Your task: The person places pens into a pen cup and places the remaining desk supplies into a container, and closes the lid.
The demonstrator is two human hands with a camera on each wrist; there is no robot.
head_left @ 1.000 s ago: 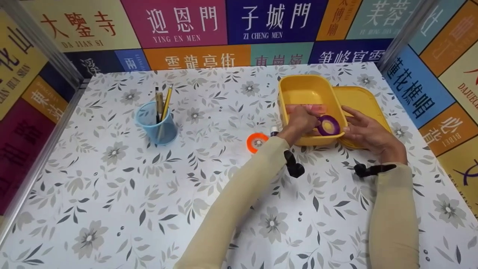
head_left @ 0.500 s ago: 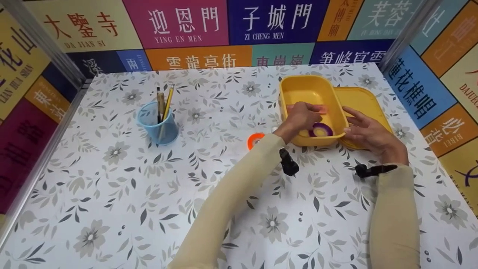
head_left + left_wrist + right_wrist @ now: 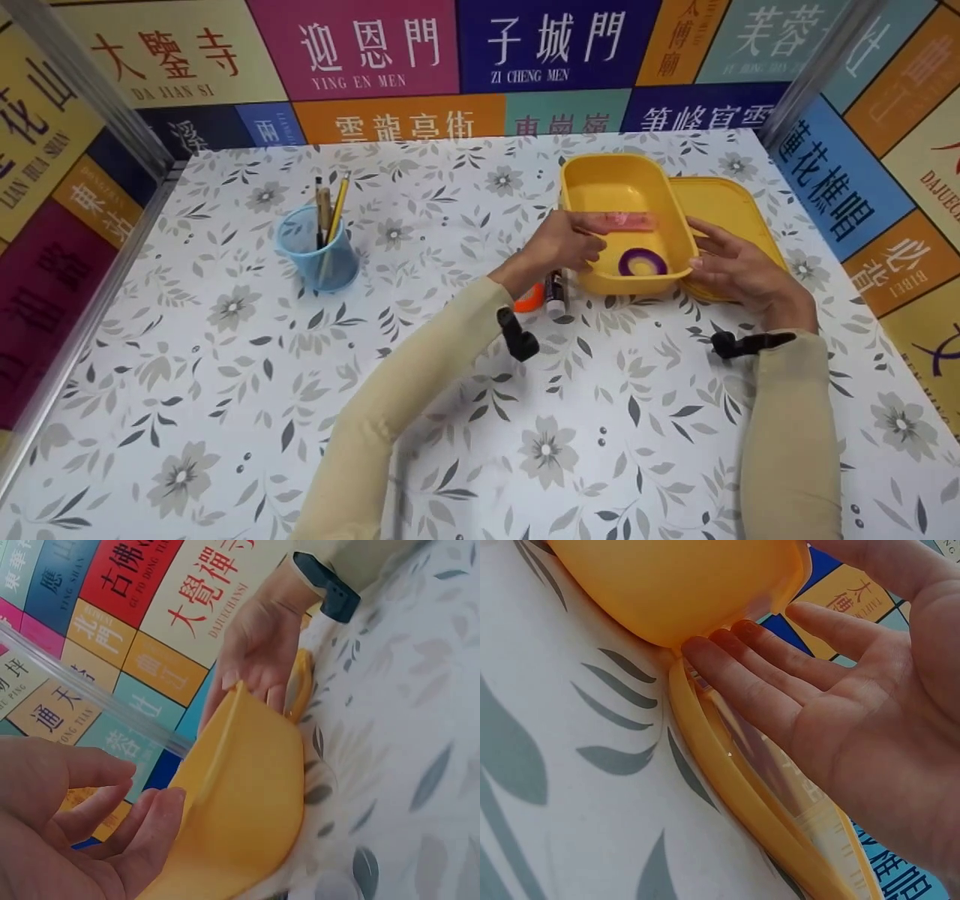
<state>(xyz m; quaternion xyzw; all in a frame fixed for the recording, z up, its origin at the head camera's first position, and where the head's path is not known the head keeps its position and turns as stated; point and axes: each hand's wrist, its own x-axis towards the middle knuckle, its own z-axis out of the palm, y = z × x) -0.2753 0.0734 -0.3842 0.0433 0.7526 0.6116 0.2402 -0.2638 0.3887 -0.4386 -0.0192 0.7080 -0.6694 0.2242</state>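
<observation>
A yellow plastic box (image 3: 637, 286) stands lidless at the right, with a pink oblong piece (image 3: 628, 222) and a purple ring (image 3: 664, 259), like a roll of tape, inside. My left hand (image 3: 559, 241) is over the box's left rim. Its fingers bend loosely with nothing between them in the left wrist view. Fingers extended, my right hand (image 3: 870, 697) touches the box's right side. Below my left hand, a dark tube with a white end (image 3: 555, 300) and a partly covered orange ring (image 3: 529, 298) lie on the table.
The yellow lid (image 3: 727, 217) lies beside the box, partly under my right hand. A light blue mesh cup (image 3: 322, 262) with a pencil (image 3: 339, 202) and other slim tools stands at the left. Lettered panels (image 3: 397, 45) wall the table's back and sides.
My left hand has let go of the purple ring, which now lies on the box floor, and has drawn back leftward to the rim. The right hand stays at the box's right side.
</observation>
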